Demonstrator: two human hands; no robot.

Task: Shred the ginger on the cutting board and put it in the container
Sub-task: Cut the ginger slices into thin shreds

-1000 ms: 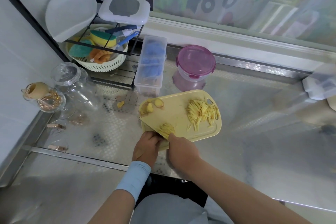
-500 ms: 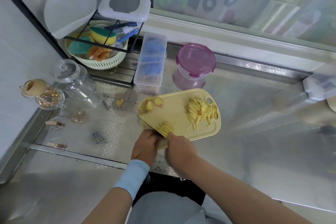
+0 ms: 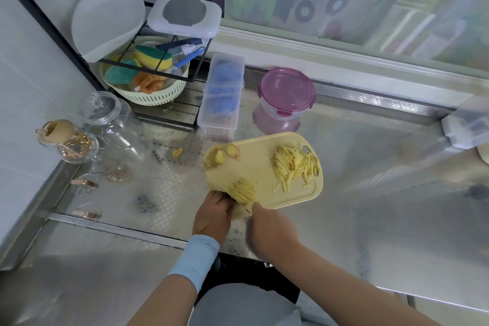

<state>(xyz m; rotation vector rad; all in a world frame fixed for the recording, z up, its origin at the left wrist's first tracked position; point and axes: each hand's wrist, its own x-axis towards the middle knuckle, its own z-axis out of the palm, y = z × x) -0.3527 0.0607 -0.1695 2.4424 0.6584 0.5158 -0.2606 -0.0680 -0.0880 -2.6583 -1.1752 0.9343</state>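
Far left: glass jars (image 3: 111, 124) and a dish rack (image 3: 148, 82) at the back of the steel counter (image 3: 370, 193), none of it part of the job. One stray ginger chip (image 3: 177, 152) off the board on the counter, light enough to pinch up. On the cutting board (image 3: 264, 167), at its far left corner, peeled ginger offcuts (image 3: 221, 155): knobbly, firm, likely damp and slick on the cut faces. Left hand (image 3: 213, 216) at the board's near edge, fingers curled down and pressed on the stack of ginger slices (image 3: 243, 191), fingertips tucked back from the cut line. Knife blade (image 3: 227, 194) running diagonally through that stack; fresh ginger stiff and fibrous, so best pinned flat on a cut face to stop rolling. Right hand (image 3: 267, 230) closed, apparently around the knife handle, though the handle itself stays hidden under the hand. Further right, a loose pile of ginger shreds (image 3: 296, 167), thin, light, a little sticky; better scooped together or scraped on the blade than picked strand by strand. Behind the board, the pink-lidded container (image 3: 285, 99), lid on and to be opened before loading.
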